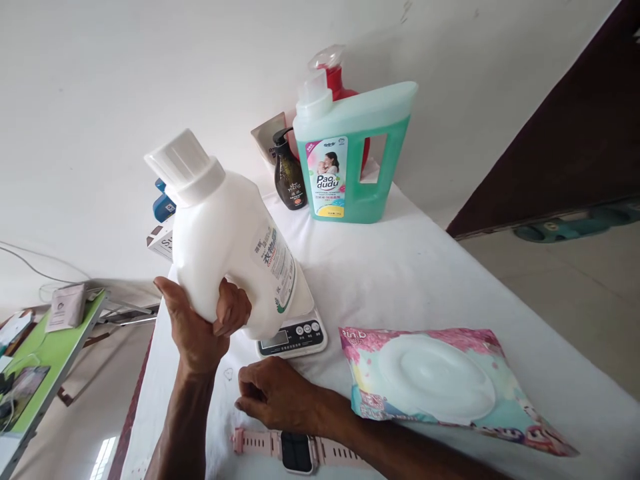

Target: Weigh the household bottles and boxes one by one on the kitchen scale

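Observation:
My left hand (205, 327) grips a large white detergent bottle (215, 220), fingers through its handle hole and thumb on the outside. The bottle is capped and leans to the left. Its lower end is over a small white digital scale (295, 340); whether it touches the platform I cannot tell. My right hand (277, 397) rests on the white cloth just in front of the scale, fingers curled in, with nothing visible in them. A pink-strapped smartwatch (299, 452) lies beneath my right forearm, nearer to me.
A green liquid jug (353, 167), a dark pump bottle (290, 177) and a red bottle (340, 83) stand by the wall. A wipes pack (435, 377) lies right on the white-covered table (400, 273). A box (161, 239) is partly behind the white bottle. A green table (60, 360) stands left.

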Action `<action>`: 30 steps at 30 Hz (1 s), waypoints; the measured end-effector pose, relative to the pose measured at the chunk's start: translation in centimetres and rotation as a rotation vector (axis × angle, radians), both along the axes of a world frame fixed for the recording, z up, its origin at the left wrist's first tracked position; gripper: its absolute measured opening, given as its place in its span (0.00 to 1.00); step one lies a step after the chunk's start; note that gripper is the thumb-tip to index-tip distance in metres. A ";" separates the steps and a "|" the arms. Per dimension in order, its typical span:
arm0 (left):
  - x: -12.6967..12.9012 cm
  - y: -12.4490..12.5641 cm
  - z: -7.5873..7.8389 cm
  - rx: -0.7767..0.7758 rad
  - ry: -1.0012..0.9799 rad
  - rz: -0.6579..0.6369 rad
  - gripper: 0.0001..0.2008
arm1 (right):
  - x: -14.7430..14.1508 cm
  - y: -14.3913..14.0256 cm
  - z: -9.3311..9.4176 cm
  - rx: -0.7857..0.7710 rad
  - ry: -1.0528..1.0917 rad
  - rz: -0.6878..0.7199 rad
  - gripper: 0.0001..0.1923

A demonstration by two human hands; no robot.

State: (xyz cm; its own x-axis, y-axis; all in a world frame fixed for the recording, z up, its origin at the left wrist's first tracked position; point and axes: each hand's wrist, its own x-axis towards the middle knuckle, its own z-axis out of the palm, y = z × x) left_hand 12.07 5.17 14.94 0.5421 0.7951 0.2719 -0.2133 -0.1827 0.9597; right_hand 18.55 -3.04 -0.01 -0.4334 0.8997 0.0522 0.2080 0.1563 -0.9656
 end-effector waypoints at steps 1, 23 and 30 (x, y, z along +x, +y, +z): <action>0.1 -0.1 -0.1 -0.005 0.015 0.000 0.43 | 0.0 0.0 0.0 0.002 0.003 0.003 0.11; -6.0 1.2 -2.5 0.396 0.492 0.626 0.46 | 0.1 -0.1 0.1 0.031 -0.026 0.001 0.09; -7.6 3.0 -10.5 0.128 0.551 0.741 0.30 | 0.0 -0.1 -0.4 0.105 -0.025 -0.017 0.09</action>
State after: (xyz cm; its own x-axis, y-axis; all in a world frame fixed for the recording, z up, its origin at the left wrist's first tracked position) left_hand 4.43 8.12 4.44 -0.0131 0.9715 0.2368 0.4800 -0.2016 0.8538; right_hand 18.51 -3.19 -0.41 -0.4202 0.8973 0.1356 0.2357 0.2522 -0.9385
